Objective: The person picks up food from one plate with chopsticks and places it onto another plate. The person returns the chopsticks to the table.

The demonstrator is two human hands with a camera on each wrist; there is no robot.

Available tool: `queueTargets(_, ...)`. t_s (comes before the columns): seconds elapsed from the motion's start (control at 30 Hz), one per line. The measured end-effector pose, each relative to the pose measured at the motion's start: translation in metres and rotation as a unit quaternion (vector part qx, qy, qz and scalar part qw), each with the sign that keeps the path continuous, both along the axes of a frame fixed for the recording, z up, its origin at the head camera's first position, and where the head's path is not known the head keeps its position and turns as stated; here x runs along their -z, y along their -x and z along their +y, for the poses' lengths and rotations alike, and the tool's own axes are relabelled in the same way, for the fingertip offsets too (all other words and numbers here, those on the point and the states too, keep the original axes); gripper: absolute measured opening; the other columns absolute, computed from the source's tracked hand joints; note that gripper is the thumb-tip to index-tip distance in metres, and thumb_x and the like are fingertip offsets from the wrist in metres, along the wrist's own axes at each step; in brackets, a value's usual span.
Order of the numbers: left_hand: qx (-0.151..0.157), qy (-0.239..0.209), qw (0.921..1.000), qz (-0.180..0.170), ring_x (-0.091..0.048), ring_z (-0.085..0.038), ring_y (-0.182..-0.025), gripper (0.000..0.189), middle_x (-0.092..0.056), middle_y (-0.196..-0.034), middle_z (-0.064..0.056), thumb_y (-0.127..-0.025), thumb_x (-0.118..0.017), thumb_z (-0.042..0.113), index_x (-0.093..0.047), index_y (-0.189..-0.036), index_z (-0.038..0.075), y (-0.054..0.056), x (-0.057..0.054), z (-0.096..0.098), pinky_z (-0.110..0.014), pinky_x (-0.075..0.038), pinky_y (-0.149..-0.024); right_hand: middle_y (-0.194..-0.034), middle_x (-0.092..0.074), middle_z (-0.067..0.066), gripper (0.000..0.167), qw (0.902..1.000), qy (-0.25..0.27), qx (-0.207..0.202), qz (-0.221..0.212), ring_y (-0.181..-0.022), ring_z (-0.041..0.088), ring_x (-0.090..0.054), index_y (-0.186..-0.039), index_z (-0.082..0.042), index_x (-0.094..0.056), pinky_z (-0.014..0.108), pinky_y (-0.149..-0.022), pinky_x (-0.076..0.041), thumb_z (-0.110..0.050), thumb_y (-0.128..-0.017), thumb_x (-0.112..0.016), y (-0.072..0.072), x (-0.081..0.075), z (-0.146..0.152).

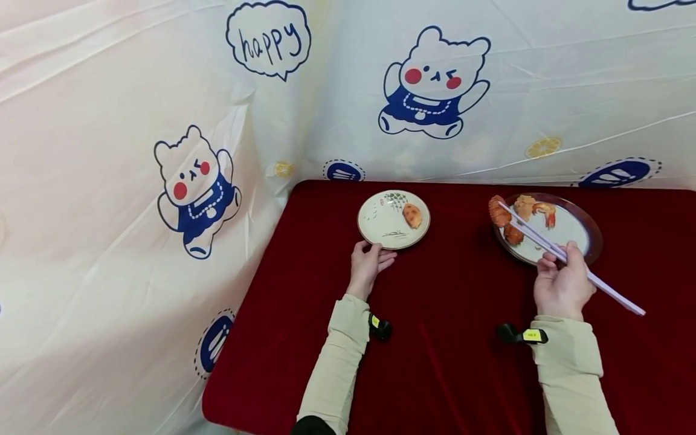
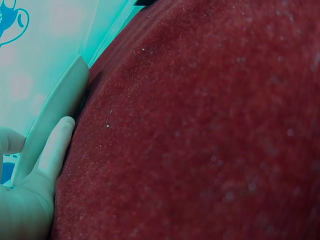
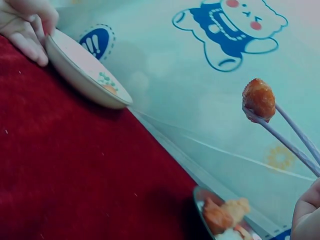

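Note:
My left hand (image 1: 365, 269) grips the near rim of a small white plate (image 1: 377, 226), its thumb on the rim and other fingers low along the side. On that plate lies one flat orange-brown food piece (image 1: 412, 215). With my right hand (image 1: 564, 284) I hold a pair of pale purple chopsticks (image 1: 614, 292). Their tips pinch a glossy reddish-brown food piece (image 3: 259, 100), which the right wrist view shows lifted in the air. Beneath the chopsticks is a brown-rimmed plate (image 1: 594, 235) bearing a shrimp (image 1: 548, 212), a pale fried piece (image 1: 524, 206) and another reddish-brown piece (image 1: 513, 234).
A dark red cloth (image 1: 446, 314) covers the table, with bare cloth between the two plates. White sheeting (image 1: 348, 109) printed with cartoon bears hangs behind the table and along its left side. Each wrist carries a small black camera.

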State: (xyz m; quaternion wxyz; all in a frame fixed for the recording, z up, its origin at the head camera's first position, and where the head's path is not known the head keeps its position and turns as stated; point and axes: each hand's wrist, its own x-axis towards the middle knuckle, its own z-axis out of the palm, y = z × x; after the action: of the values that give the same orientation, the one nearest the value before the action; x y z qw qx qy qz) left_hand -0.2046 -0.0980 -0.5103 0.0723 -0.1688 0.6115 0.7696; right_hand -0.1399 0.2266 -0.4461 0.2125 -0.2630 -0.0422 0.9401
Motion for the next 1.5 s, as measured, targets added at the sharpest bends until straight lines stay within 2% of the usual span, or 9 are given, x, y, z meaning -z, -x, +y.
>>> queueTargets(0.37, 0.001, 0.002, 1.0, 0.0, -0.072, -0.026, -0.095, 0.059, -0.068, -0.111, -0.021, -0.098, -0.049, 0.015, -0.022, -0.15, 0.006, 0.0, 0.0, -0.002, -0.031, -0.061, -0.083, -0.067, -0.057, 0.018, 0.011, 0.9985, 0.045, 0.025, 0.019, -0.045, 0.028, -0.044, -0.088, 0.006, -0.055, 0.032, -0.035, -0.038, -0.001, -0.09, -0.064, -0.017, 0.004, 0.033)
queueTargets(0.77, 0.002, -0.002, 1.0, -0.002, -0.072, -0.026, -0.096, 0.061, -0.067, -0.112, -0.021, -0.098, -0.048, 0.016, -0.019, -0.151, 0.006, -0.001, 0.001, -0.005, -0.031, -0.06, -0.084, -0.066, -0.054, 0.015, 0.013, 0.9974, 0.051, 0.049, -0.011, -0.045, 0.028, -0.044, -0.084, 0.003, -0.054, 0.032, -0.035, -0.038, 0.0, -0.088, -0.066, -0.027, 0.014, 0.05)
queueTargets(0.9, 0.001, -0.003, 1.0, -0.002, -0.072, -0.026, -0.096, 0.061, -0.068, -0.111, -0.021, -0.098, -0.049, 0.016, -0.02, -0.151, 0.006, -0.002, 0.0, -0.005, -0.031, -0.06, -0.084, -0.064, -0.059, 0.014, 0.014, 0.9969, 0.004, 0.059, -0.051, -0.041, 0.026, -0.045, -0.083, 0.001, -0.054, 0.03, -0.033, -0.037, -0.001, -0.088, -0.067, -0.025, 0.018, 0.051)
queueTargets(1.0, 0.003, -0.004, 1.0, -0.001, -0.071, -0.027, -0.097, 0.061, -0.067, -0.112, -0.021, -0.098, -0.049, 0.016, -0.019, -0.151, 0.006, -0.002, 0.0, -0.005, -0.031, -0.06, -0.084, -0.061, -0.061, 0.014, 0.015, 0.9933, -0.035, 0.071, -0.084, -0.038, 0.024, -0.045, -0.082, 0.001, -0.054, 0.028, -0.031, -0.036, -0.002, -0.087, -0.068, -0.024, 0.022, 0.051)
queueTargets(1.1, 0.008, -0.006, 0.9999, 0.0, -0.071, -0.029, -0.099, 0.062, -0.067, -0.114, -0.022, -0.099, -0.049, 0.016, -0.019, -0.151, 0.006, -0.002, 0.001, -0.005, -0.032, -0.06, -0.086, -0.061, -0.062, 0.014, 0.016, 0.9885, -0.07, 0.092, -0.098, -0.036, 0.023, -0.046, -0.085, 0.0, -0.053, 0.027, -0.03, -0.035, -0.002, -0.086, -0.069, -0.024, 0.026, 0.051)
queueTargets(1.2, 0.01, -0.007, 0.9999, 0.001, -0.07, -0.03, -0.101, 0.061, -0.066, -0.115, -0.023, -0.098, -0.049, 0.016, -0.019, -0.151, 0.006, -0.002, 0.001, -0.004, -0.033, -0.06, -0.087, -0.06, -0.062, 0.015, 0.018, 0.979, -0.124, 0.129, -0.097, -0.035, 0.021, -0.047, -0.082, 0.004, -0.055, 0.025, -0.029, -0.036, 0.001, -0.082, -0.072, -0.022, 0.03, 0.048)
queueTargets(1.3, 0.008, -0.007, 0.9999, -0.001, -0.07, -0.03, -0.1, 0.061, -0.067, -0.115, -0.023, -0.098, -0.049, 0.016, -0.02, -0.151, 0.007, -0.002, 0.0, -0.003, -0.033, -0.06, -0.087, -0.059, -0.063, 0.015, 0.021, 0.9643, -0.186, 0.157, -0.104, -0.034, 0.019, -0.05, -0.075, 0.009, -0.058, 0.024, -0.029, -0.039, 0.001, -0.076, -0.077, -0.021, 0.034, 0.044)
queueTargets(1.4, 0.005, -0.005, 1.0, -0.003, -0.071, -0.027, -0.097, 0.061, -0.067, -0.113, -0.022, -0.097, -0.049, 0.015, -0.02, -0.151, 0.007, -0.003, -0.001, -0.002, -0.031, -0.06, -0.084, -0.06, -0.064, 0.014, 0.024, 0.9522, -0.227, 0.166, -0.12, -0.034, 0.017, -0.052, -0.075, 0.009, -0.06, 0.022, -0.03, -0.042, -0.003, -0.073, -0.081, -0.02, 0.036, 0.042)
queueTargets(1.5, 0.004, -0.004, 1.0, -0.004, -0.072, -0.026, -0.096, 0.062, -0.067, -0.112, -0.021, -0.097, -0.049, 0.015, -0.02, -0.151, 0.006, -0.003, -0.001, -0.001, -0.031, -0.061, -0.084, -0.059, -0.065, 0.013, 0.025, 0.9452, -0.248, 0.169, -0.128, -0.034, 0.016, -0.052, -0.076, 0.008, -0.061, 0.022, -0.031, -0.043, -0.004, -0.072, -0.082, -0.019, 0.037, 0.041)
